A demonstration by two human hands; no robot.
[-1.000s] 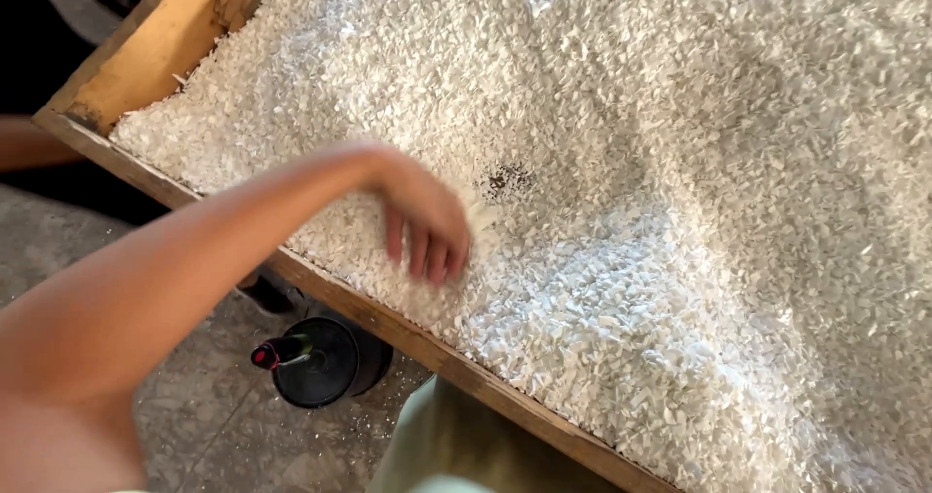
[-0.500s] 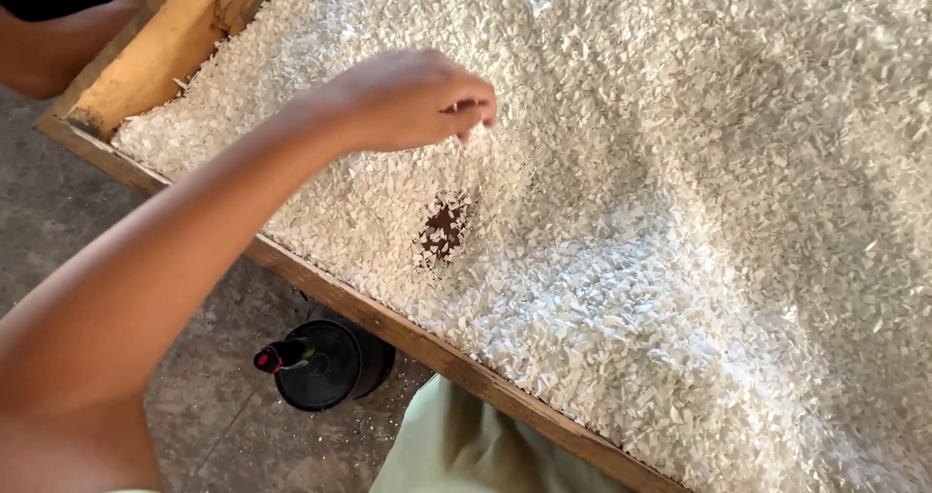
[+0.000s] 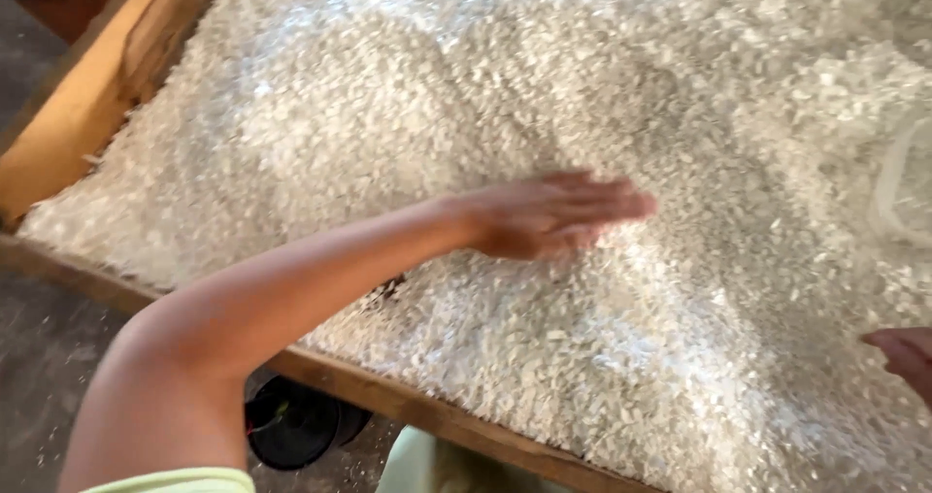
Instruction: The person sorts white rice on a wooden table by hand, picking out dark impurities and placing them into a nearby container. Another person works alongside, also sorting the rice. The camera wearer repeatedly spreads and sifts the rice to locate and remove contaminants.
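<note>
A big wooden-framed tray (image 3: 78,134) holds a deep layer of small white flakes (image 3: 408,115). My left hand (image 3: 553,216) reaches across it from the lower left. It lies flat and blurred just over the flakes near the middle, fingers stretched to the right, and holds nothing. A small dark patch (image 3: 390,285) in the flakes shows just under my forearm and is mostly hidden by it. Only part of my right hand (image 3: 903,357) shows at the right edge, low over the flakes, and its fingers cannot be made out.
The tray's near wooden rail (image 3: 417,410) runs diagonally along the bottom. Under it on the grey floor stands a round black object (image 3: 291,425). A pale curved, see-through shape (image 3: 898,187) lies on the flakes at the far right. Another person's arm (image 3: 73,3) shows at top left.
My left hand was pinched above the dark patch. It has since flattened and swept to the right across the flakes. The view has moved closer and the patch is now mostly covered by my arm.
</note>
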